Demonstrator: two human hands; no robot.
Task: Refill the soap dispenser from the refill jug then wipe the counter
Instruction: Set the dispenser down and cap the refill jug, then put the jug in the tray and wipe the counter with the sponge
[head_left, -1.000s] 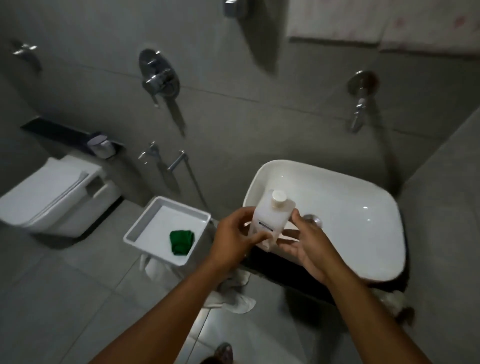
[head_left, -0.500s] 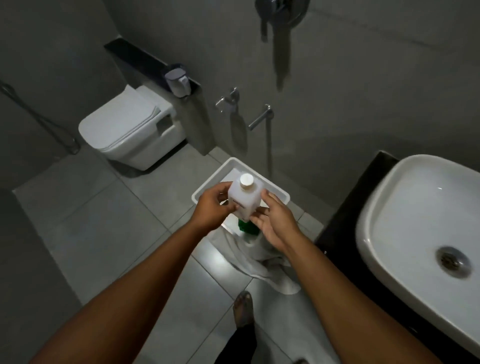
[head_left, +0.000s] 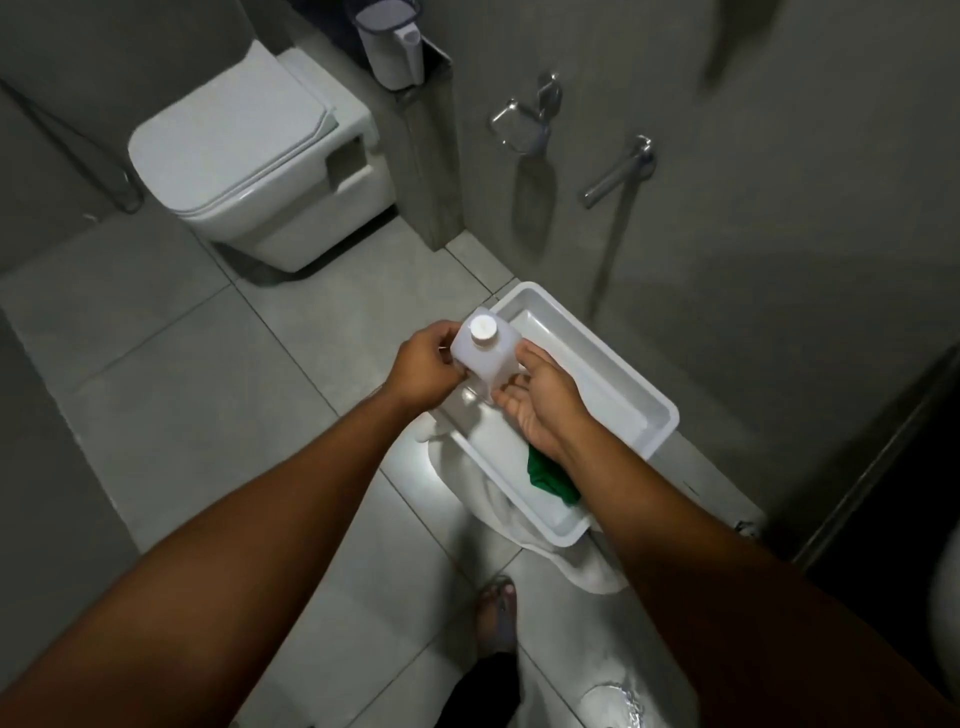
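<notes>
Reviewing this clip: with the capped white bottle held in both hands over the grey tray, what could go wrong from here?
1. The white bottle is held above the tray's left rim; released here, it may tip onto the floor tiles.
2. The right hand only cradles it with loose fingers, so the left hand carries most of the hold.
3. The green cloth is partly hidden under the right forearm and may get dragged out.

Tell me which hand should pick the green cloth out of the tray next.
Right, probably. The right hand hangs directly over the white tray, with the green cloth just below its wrist. The left hand sits beyond the tray's edge and grips the capped bottle.
</notes>
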